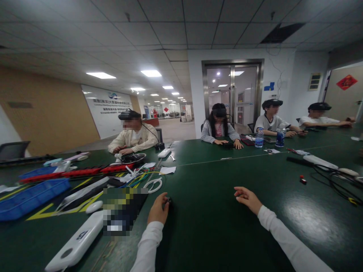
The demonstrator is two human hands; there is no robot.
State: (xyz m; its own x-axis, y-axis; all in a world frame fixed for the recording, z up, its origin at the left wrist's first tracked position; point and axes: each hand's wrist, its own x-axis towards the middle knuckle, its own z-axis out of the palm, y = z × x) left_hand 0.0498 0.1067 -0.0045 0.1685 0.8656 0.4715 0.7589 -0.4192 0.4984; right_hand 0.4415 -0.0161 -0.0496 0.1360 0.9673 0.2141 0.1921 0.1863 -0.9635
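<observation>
The left hand (159, 212) is half curled over the green-topped surface (204, 230), thumb and fingers right at a small, dark, rounded object (169, 200). The piece is small and partly hidden, so I cannot tell whether this grip is closed on it or merely beside it. The right hand (248, 199) is well apart from it, fingers loosely bent and thumb separate, its grip partly open with nothing in it.

To handle so small a piece well, a light pinch between thumb and fingertips should serve better than a full fist, with the wrist low and the right hand brought near enough to steady it. Keeping the left sleeve (149, 240) off the long white plastic device (78, 241) would also be wise.

Of the containers, a shallow blue plastic tray (58, 186) lies at the left; its contents cannot be made out. Across the surface, a clear plastic bottle with a blue label (259, 138) stands upright near a dark blue bottle (280, 139); neither's fill level is readable.
</observation>
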